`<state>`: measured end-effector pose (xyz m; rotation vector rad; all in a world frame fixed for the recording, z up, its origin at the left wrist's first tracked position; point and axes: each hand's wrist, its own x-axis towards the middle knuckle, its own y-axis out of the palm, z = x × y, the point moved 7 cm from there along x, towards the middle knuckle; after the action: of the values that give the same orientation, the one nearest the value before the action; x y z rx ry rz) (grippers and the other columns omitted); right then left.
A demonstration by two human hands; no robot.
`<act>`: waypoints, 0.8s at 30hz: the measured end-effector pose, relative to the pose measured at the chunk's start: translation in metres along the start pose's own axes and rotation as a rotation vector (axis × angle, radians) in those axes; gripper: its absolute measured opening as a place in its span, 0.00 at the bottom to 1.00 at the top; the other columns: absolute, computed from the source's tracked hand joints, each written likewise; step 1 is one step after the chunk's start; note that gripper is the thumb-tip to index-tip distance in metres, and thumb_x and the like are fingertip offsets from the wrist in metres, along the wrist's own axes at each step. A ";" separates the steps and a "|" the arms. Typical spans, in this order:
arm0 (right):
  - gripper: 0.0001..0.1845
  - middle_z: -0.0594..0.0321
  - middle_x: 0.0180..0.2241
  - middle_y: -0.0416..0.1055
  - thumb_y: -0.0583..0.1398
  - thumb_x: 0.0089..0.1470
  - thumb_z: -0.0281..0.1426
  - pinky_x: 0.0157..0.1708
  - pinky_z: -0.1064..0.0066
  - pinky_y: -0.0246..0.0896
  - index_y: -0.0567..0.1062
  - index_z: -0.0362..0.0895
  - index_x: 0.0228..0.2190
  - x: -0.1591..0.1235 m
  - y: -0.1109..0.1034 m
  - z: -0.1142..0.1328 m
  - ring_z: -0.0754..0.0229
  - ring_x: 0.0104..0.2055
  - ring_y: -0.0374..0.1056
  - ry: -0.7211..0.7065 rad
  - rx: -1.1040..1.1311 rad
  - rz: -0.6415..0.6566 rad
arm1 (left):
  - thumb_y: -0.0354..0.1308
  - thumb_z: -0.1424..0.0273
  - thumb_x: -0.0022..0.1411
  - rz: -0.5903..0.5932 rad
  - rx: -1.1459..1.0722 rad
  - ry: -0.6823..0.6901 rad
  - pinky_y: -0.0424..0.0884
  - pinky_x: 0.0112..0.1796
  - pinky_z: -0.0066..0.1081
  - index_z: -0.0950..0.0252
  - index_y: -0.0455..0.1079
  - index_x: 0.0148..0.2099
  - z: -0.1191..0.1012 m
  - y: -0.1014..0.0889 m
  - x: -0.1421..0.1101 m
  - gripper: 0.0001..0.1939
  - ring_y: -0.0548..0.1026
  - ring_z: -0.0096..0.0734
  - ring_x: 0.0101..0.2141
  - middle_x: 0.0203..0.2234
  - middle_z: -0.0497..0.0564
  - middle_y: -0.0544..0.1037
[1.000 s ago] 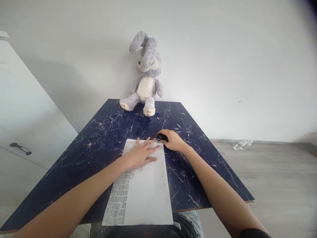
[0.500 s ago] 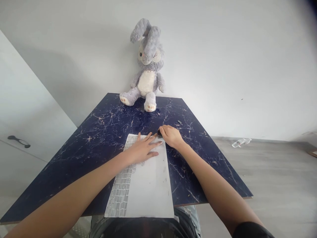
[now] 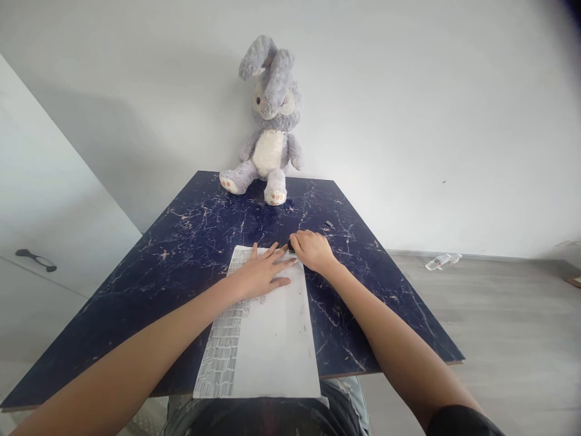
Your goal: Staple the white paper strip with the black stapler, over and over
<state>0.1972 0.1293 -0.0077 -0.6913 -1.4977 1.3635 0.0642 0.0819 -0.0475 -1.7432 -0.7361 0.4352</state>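
A sheet of paper (image 3: 272,357), printed along its left side and mostly white elsewhere, lies on the dark blue marbled table (image 3: 181,242). My left hand (image 3: 261,274) rests flat on its upper part with the fingers spread. At the sheet's top right corner, my right hand (image 3: 313,249) is closed over a small black stapler (image 3: 291,247). Only the stapler's front end shows; the palm and fingers cover the rest. The tips of my left fingers are close beside the stapler.
A grey plush rabbit (image 3: 270,133) sits at the table's far edge against the wall. A small dark piece (image 3: 328,224) lies beyond my right hand. To the left stands a white cabinet (image 3: 54,181) with a dark handle. A clear plastic item (image 3: 443,261) is on the floor.
My right hand has shifted from gripping the stapler's side to lying over its top, pressing down. My left hand stays on the paper. The camera view has tilted slightly down.
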 end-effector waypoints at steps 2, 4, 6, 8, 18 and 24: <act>0.22 0.56 0.35 0.77 0.47 0.72 0.35 0.38 0.67 0.57 0.76 0.46 0.34 0.000 0.000 0.000 0.55 0.40 0.71 0.002 0.002 0.003 | 0.45 0.46 0.73 0.023 -0.001 -0.012 0.34 0.62 0.74 0.42 0.53 0.73 -0.001 0.000 0.000 0.30 0.43 0.60 0.72 0.74 0.50 0.46; 0.22 0.56 0.35 0.77 0.47 0.72 0.35 0.39 0.67 0.57 0.77 0.46 0.34 0.000 0.000 0.001 0.55 0.40 0.71 0.006 0.003 0.005 | 0.44 0.46 0.73 0.042 -0.001 -0.020 0.33 0.62 0.74 0.42 0.52 0.73 -0.001 -0.001 -0.001 0.30 0.43 0.59 0.72 0.74 0.50 0.45; 0.22 0.56 0.36 0.77 0.47 0.72 0.35 0.39 0.67 0.57 0.77 0.46 0.34 0.000 -0.001 0.001 0.54 0.40 0.72 0.006 0.000 0.006 | 0.44 0.46 0.73 0.048 -0.002 -0.022 0.34 0.62 0.73 0.43 0.52 0.73 -0.002 -0.002 -0.001 0.30 0.43 0.58 0.72 0.74 0.50 0.44; 0.22 0.55 0.36 0.77 0.47 0.72 0.34 0.39 0.66 0.57 0.77 0.46 0.35 0.000 -0.001 0.001 0.53 0.40 0.72 0.007 -0.004 0.012 | 0.44 0.47 0.74 0.047 -0.003 -0.021 0.34 0.63 0.73 0.43 0.52 0.73 -0.002 -0.002 -0.002 0.30 0.43 0.58 0.72 0.74 0.50 0.44; 0.23 0.57 0.36 0.78 0.45 0.73 0.34 0.38 0.67 0.54 0.77 0.45 0.34 0.000 -0.001 0.004 0.55 0.39 0.72 0.025 -0.098 0.015 | 0.43 0.46 0.73 0.047 -0.010 -0.019 0.34 0.63 0.73 0.43 0.51 0.74 -0.003 -0.002 -0.001 0.31 0.42 0.59 0.72 0.74 0.50 0.45; 0.26 0.52 0.40 0.77 0.42 0.73 0.36 0.40 0.65 0.52 0.77 0.42 0.39 -0.003 0.002 0.014 0.52 0.45 0.70 0.013 -0.220 -0.027 | 0.43 0.46 0.74 0.071 -0.010 -0.048 0.35 0.63 0.73 0.44 0.54 0.73 -0.003 -0.003 -0.003 0.30 0.43 0.60 0.72 0.75 0.51 0.43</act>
<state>0.1855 0.1209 -0.0089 -0.8129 -1.6558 1.1826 0.0636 0.0782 -0.0434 -1.7773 -0.7130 0.5237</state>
